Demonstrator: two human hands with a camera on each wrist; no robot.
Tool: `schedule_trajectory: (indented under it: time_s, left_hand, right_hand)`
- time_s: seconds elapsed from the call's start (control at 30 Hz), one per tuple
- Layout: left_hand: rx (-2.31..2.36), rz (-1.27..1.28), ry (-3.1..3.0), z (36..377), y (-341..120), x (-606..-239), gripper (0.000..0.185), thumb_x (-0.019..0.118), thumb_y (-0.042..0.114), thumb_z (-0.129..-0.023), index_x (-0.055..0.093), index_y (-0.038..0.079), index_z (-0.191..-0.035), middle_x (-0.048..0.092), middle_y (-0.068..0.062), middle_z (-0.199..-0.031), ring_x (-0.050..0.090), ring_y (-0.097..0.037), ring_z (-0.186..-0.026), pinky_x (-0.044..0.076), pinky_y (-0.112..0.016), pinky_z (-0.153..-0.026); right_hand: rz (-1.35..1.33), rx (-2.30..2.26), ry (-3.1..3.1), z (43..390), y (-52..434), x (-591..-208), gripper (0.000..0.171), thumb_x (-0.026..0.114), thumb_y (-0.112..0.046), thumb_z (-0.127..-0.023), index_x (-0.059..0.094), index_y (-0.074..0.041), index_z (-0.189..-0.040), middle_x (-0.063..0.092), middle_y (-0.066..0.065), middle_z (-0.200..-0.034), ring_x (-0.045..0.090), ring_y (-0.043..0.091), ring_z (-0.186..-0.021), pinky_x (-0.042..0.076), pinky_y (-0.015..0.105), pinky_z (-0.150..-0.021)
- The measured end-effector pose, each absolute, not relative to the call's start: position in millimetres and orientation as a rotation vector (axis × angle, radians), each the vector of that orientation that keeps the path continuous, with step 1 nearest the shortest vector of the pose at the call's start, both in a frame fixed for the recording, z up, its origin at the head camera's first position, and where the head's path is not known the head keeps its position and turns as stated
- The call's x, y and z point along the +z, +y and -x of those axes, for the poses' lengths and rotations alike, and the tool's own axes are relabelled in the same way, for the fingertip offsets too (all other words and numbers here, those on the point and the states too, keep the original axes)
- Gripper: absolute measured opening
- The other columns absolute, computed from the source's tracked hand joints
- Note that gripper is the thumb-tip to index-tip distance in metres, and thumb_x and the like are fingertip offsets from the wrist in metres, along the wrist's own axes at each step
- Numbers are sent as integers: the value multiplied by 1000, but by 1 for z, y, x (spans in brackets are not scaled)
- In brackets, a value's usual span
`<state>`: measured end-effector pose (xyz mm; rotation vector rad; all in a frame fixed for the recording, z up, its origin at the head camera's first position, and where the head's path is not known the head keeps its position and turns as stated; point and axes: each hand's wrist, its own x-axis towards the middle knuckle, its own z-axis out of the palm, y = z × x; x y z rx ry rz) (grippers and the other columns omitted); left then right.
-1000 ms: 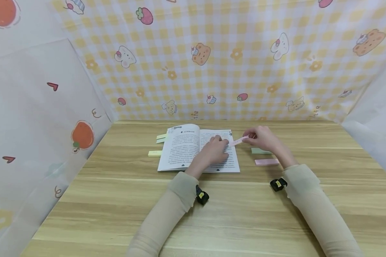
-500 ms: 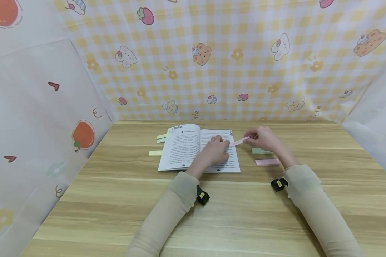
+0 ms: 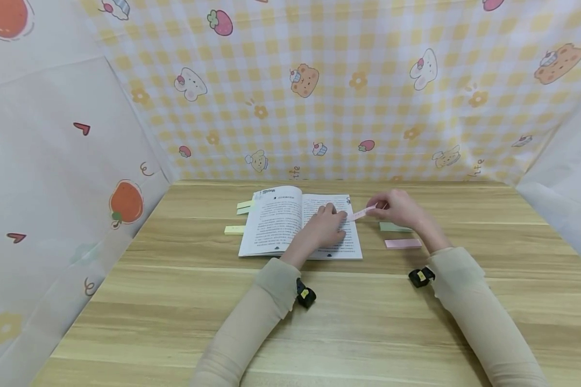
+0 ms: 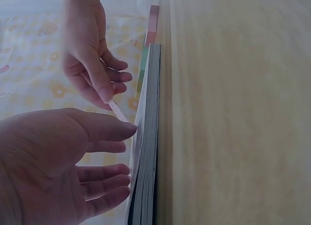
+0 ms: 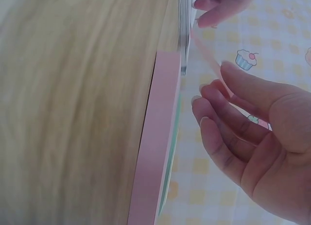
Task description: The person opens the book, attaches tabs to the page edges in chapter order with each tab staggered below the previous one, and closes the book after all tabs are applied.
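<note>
Nothing shifted, left hand flat on book, right hand pinching pink strip, wooden table, gingham backdrop

This looks like a small study or craft corner set up at home, screened off as a booth. A light wooden desk is enclosed on three sides by hung sheets: a yellow gingham cloth printed with bears, rabbits, strawberries and cupcakes at the back, and translucent white sheets with fruit and hearts at the sides. An open printed book and pastel sticky-note pads lie on the desk.
</note>
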<state>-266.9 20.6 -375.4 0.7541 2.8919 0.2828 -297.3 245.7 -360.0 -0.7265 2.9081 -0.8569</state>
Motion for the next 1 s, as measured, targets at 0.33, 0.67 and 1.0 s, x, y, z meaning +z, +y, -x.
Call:
schedule_trajectory:
  time_s: [0.33,0.67,1.0]
  left_hand:
    - [270,-775,2890,267,20,-376,48,55,28,-103,50,20,-150,48,-10,-132,45,-20,-110,46,-33,-88]
    - [194,-788,2881,264,23,-376,45,50,29,-106,50,26,-151,46,-10,-131,42,-21,-109,46,-36,-89]
    - [146,-786,2881,263,23,-377,46,46,34,-107,46,27,-153,44,-9,-132,39,-21,-108,45,-36,-88]
  right_hand:
    - [718,-830,2902,297,246,-361,17,75,-14,-92,75,0,-102,68,1,-77,60,15,-69,50,32,-64]
    - [682,-830,2879,297,245,-362,18,73,-13,-94,74,0,-106,70,4,-79,61,15,-70,50,32,-65]
    - [658,-810,2875,296,245,-361,19,71,-12,-95,73,1,-108,69,6,-79,60,16,-68,49,33,-65]
